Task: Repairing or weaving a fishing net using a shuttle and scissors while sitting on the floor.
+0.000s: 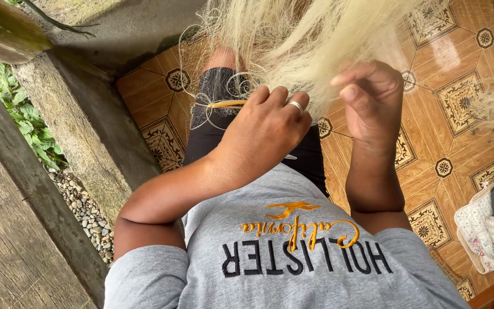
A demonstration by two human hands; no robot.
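Overhead, left hand [267, 129] and right hand [371, 97] gripping pale fibre bundle [310, 34]

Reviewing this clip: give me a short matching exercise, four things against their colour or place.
Things:
1 fibre bundle
2 ring
3 floor tiles
4 pebbles

Descriptions:
A on a finger of the left hand
B pale blond, pinched by the right hand
C orange-brown, patterned
D along the concrete wall

Pairs: 1-B, 2-A, 3-C, 4-D
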